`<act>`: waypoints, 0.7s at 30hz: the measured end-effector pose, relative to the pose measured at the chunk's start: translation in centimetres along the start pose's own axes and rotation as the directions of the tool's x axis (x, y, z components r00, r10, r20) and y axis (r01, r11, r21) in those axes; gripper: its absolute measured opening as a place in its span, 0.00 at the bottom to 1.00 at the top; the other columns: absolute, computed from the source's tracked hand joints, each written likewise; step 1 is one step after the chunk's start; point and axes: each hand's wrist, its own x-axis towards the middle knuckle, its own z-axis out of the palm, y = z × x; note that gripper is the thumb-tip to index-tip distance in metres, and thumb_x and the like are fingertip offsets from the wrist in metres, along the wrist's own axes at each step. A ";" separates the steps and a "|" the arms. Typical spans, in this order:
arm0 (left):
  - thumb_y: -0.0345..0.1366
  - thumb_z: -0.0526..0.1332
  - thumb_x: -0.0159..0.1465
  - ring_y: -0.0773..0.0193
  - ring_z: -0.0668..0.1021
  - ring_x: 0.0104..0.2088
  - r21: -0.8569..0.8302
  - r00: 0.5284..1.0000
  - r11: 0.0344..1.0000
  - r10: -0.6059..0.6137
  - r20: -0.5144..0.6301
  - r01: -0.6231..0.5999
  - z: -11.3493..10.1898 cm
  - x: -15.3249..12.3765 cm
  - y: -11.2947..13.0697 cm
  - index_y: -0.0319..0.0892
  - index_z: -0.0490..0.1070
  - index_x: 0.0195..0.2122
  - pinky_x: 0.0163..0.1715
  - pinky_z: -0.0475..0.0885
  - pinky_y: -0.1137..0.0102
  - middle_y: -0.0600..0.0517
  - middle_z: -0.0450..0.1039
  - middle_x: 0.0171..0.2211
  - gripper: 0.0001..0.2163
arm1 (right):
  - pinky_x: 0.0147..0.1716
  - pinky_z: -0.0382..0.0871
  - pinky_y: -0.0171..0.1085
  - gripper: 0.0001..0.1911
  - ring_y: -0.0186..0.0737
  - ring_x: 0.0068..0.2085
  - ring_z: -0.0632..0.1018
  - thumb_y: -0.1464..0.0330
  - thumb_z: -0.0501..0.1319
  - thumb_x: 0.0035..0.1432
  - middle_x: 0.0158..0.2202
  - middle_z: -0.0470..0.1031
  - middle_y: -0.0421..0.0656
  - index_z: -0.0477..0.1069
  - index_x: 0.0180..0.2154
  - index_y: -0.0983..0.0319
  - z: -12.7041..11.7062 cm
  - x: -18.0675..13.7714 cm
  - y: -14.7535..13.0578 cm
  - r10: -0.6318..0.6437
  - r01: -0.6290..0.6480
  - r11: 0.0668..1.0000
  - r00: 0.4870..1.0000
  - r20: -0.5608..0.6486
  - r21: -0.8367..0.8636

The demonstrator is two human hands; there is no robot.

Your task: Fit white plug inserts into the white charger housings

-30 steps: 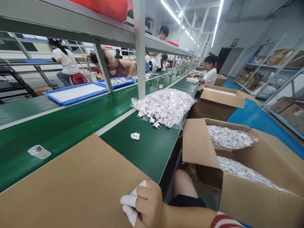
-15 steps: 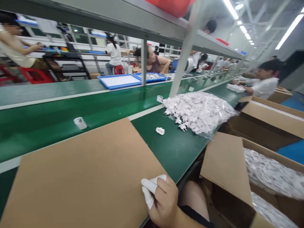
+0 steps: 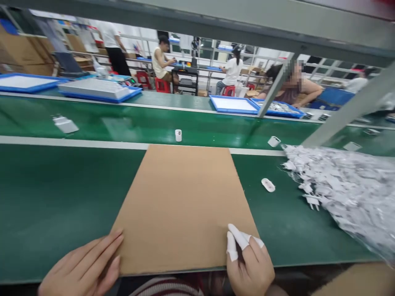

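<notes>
A flat sheet of brown cardboard (image 3: 182, 197) lies on the green bench in front of me. My left hand (image 3: 84, 263) rests at its near left corner, fingers stretched out along the edge and thumb apart. At the near right side is my right hand (image 3: 251, 257), with white finger cots on several fingers. Its thumb and index fingertip are pressed together just over the cardboard; anything between them is hidden. A small white oval plastic piece (image 3: 268, 185) lies to the right of the sheet.
A clear bag of white plug parts (image 3: 354, 189) spreads over the bench at right. White charger housings (image 3: 178, 135) stand on the green conveyor (image 3: 138, 127). Blue trays (image 3: 233, 104) line the far side. A slanted metal post (image 3: 345, 107) and an overhead shelf frame the view. People sit beyond.
My view has swung left, bringing my left hand into sight at the cardboard's left edge. The cardboard now lies squarer before me. My right hand keeps its pinch at the right side.
</notes>
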 end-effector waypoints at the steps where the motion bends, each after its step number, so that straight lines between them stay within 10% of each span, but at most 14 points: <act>1: 0.32 0.63 0.66 0.58 0.85 0.41 0.008 0.999 0.999 0.047 -0.014 -0.047 -0.2 0.1 -0.1 0.56 0.53 0.75 0.49 0.77 0.64 0.58 0.81 0.51 0.37 | 0.35 0.70 0.43 0.22 0.42 0.31 0.76 0.77 0.69 0.62 0.33 0.82 0.46 0.78 0.57 0.60 -0.1 0.0 -0.1 -0.004 0.004 1.000 1.000 -0.016 -0.018; 8: 0.29 0.64 0.65 0.54 0.84 0.40 -0.016 0.995 0.998 0.061 -0.078 -0.062 -0.7 0.6 0.7 0.54 0.60 0.72 0.43 0.77 0.60 0.53 0.82 0.50 0.34 | 0.36 0.70 0.41 0.21 0.41 0.30 0.75 0.77 0.70 0.62 0.32 0.81 0.44 0.79 0.56 0.60 -0.6 0.2 -0.3 -0.019 0.019 0.999 1.000 -0.020 -0.033; 13: 0.41 0.62 0.66 0.53 0.83 0.41 -0.336 0.980 0.921 -0.174 0.100 0.197 -1.7 2.8 -0.4 0.59 0.77 0.48 0.41 0.77 0.59 0.59 0.82 0.45 0.10 | 0.38 0.70 0.41 0.17 0.42 0.33 0.76 0.76 0.69 0.63 0.33 0.80 0.45 0.79 0.53 0.61 -0.6 -0.2 0.1 0.008 -0.008 0.998 1.000 0.006 -0.064; 21: 0.56 0.54 0.68 0.49 0.80 0.47 -0.206 0.891 0.923 -0.226 0.393 0.325 3.5 20.6 -7.8 0.45 0.73 0.59 0.45 0.75 0.61 0.47 0.78 0.51 0.26 | 0.36 0.69 0.41 0.09 0.43 0.34 0.77 0.72 0.63 0.68 0.31 0.79 0.45 0.80 0.47 0.62 0.1 0.7 0.0 0.099 -0.098 0.993 0.995 0.011 -0.071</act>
